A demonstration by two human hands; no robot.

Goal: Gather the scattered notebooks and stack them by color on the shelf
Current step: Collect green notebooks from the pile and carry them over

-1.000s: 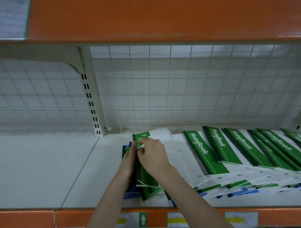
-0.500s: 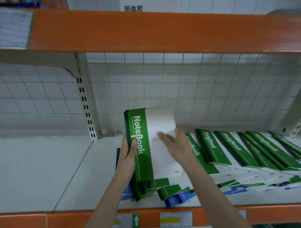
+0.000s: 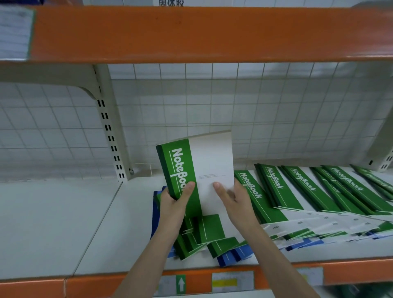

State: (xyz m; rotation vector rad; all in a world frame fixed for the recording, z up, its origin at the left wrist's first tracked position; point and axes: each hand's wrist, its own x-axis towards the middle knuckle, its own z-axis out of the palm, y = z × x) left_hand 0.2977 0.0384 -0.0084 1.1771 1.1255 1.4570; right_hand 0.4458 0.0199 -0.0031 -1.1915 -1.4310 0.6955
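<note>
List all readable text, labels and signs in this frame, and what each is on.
"NoteBook": green band of the held notebook.
"NoteBook": green bands of the fanned notebooks lying to its right.
White up-arrow on green: tag on the shelf edge.
Chinese characters, cut off: sign at the top.
Small print on the white covers and the yellow tag: too blurred to read.

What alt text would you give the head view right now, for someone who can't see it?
Both hands hold a green-and-white notebook tilted up above a loose pile of green and blue notebooks on a white shelf: left hand gripping its green spine edge, right hand on the white cover. A fanned row of green notebooks lies to the right.
</note>
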